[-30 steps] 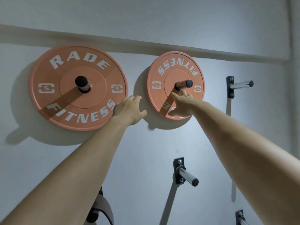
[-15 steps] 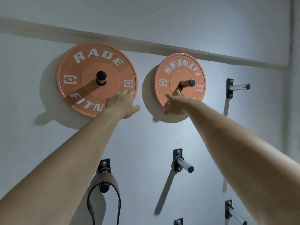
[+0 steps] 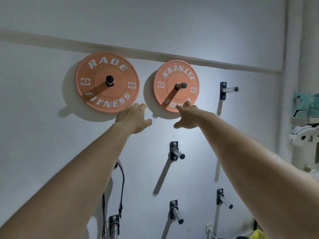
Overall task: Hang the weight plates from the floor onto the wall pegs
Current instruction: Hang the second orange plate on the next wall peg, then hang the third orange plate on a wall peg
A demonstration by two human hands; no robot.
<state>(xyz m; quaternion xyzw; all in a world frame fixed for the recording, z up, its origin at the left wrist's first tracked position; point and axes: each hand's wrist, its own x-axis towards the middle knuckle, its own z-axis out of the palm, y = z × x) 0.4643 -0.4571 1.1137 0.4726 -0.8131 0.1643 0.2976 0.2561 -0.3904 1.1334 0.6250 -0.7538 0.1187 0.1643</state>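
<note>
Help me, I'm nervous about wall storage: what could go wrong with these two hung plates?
1. The right hand touches the smaller plate at its lower rim; a nudge could swing it or slide it outward along its peg, where no locking collar shows.
2. The left hand sits just under the larger plate; a plate slipping off would likely strike it.

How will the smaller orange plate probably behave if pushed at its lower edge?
The smaller orange plate hangs by its centre hole on a round peg, so it would probably rotate or swing. It looks solid, so likely stiff and heavy for its size.
</note>
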